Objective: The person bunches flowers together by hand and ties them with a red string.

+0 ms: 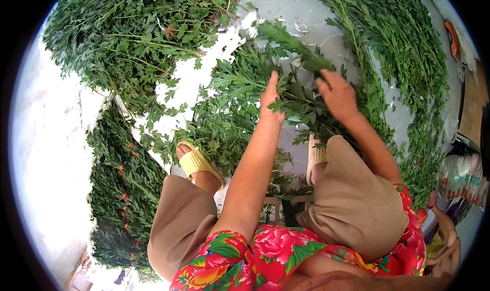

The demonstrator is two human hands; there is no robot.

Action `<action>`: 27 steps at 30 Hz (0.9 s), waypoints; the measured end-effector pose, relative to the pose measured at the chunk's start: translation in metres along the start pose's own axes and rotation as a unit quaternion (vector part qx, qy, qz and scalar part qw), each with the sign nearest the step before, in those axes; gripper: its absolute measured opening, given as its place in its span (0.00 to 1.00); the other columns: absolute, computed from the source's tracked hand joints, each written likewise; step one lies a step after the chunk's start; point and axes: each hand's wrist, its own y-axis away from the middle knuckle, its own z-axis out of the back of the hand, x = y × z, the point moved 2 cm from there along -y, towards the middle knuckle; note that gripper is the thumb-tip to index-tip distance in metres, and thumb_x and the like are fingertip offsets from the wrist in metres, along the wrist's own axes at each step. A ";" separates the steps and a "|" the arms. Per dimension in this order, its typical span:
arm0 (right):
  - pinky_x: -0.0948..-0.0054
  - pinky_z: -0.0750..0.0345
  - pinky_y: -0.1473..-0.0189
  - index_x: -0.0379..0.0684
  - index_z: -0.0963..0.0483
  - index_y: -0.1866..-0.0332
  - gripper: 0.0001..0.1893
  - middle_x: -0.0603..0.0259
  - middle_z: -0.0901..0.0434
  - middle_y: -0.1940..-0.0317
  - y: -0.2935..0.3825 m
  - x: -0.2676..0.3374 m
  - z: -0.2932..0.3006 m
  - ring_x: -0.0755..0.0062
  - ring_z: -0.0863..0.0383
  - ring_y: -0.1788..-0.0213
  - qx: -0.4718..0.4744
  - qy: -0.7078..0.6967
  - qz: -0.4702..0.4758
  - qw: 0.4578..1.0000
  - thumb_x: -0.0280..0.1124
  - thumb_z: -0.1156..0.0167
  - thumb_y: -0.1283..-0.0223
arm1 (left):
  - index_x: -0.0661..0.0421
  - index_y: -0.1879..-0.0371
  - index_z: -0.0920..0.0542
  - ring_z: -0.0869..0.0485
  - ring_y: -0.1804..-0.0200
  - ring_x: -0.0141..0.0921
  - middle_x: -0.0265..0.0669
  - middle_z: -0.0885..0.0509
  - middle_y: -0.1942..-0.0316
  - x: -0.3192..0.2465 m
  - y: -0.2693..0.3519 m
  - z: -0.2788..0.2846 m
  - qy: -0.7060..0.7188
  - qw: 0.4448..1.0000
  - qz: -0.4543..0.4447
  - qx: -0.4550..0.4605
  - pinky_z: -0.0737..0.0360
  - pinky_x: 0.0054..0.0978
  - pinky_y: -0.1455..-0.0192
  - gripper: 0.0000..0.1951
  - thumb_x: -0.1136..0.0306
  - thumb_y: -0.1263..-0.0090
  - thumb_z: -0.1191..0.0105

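My left hand [272, 99] grips a bunch of leafy chrysanthemum stems [298, 99], thumb pointing away from me. To its right, my right hand [338, 96] is blurred by motion. A leafy stem with a white flower head [250, 23] stretches from its fingertips toward the upper left; the stem is blurred too and appears pinched there. Below both hands, loose chrysanthemum greenery [226, 122] covers the floor between my feet. The lower ends of the held bunch are partly hidden among leaves near my right knee.
Large heaps of cut stems lie at upper left [134, 42] and along the right [402, 54]. Bundles with red ties [126, 195] are stacked at left. White petals [300, 27] litter the grey floor. A plastic bag [461, 176] and another person's hand [432, 199] appear at right.
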 end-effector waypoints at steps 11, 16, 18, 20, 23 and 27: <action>0.56 0.23 0.45 0.46 0.23 0.38 0.18 0.55 0.20 0.55 -0.048 -0.097 -0.035 0.51 0.19 0.49 0.011 0.090 0.066 0.994 0.28 0.38 0.33 | 0.61 0.39 0.22 0.13 0.47 0.42 0.44 0.13 0.46 0.007 -0.010 0.000 -0.025 0.999 0.018 -0.009 0.14 0.45 0.43 0.32 0.46 0.30 0.32; 0.63 0.23 0.60 0.51 0.19 0.37 0.22 0.56 0.21 0.63 -0.031 0.003 0.016 0.54 0.20 0.64 -0.081 -0.117 0.104 0.984 0.20 0.42 0.34 | 0.63 0.37 0.24 0.13 0.46 0.41 0.45 0.14 0.45 -0.010 -0.002 0.011 -0.010 0.999 -0.026 -0.018 0.13 0.44 0.43 0.33 0.47 0.28 0.33; 0.63 0.22 0.64 0.54 0.20 0.33 0.28 0.58 0.22 0.66 -0.016 0.025 0.023 0.55 0.20 0.68 -0.092 -0.122 0.124 0.980 0.18 0.41 0.38 | 0.65 0.38 0.25 0.12 0.47 0.40 0.45 0.14 0.45 -0.006 -0.006 0.009 0.001 0.999 -0.032 -0.002 0.12 0.43 0.44 0.34 0.47 0.29 0.33; 0.61 0.22 0.65 0.55 0.20 0.34 0.29 0.58 0.23 0.66 -0.003 0.035 0.017 0.55 0.19 0.68 -0.084 -0.077 0.130 0.985 0.18 0.41 0.39 | 0.66 0.39 0.25 0.12 0.48 0.39 0.45 0.14 0.46 -0.001 -0.006 0.000 0.003 0.998 -0.054 0.014 0.12 0.43 0.44 0.36 0.46 0.30 0.32; 0.58 0.20 0.66 0.56 0.21 0.33 0.30 0.59 0.25 0.66 0.011 0.050 0.011 0.54 0.18 0.68 -0.050 -0.019 0.137 0.989 0.19 0.42 0.41 | 0.66 0.43 0.22 0.12 0.52 0.37 0.44 0.13 0.50 -0.001 -0.006 -0.003 -0.020 0.996 -0.084 0.011 0.12 0.40 0.48 0.34 0.46 0.32 0.30; 0.59 0.19 0.65 0.57 0.21 0.34 0.28 0.59 0.26 0.66 0.027 0.056 0.010 0.54 0.17 0.65 -0.001 0.024 0.163 0.986 0.22 0.43 0.40 | 0.64 0.52 0.16 0.11 0.60 0.34 0.40 0.10 0.60 0.001 0.002 -0.015 -0.061 0.997 -0.055 0.015 0.12 0.35 0.56 0.21 0.57 0.31 0.30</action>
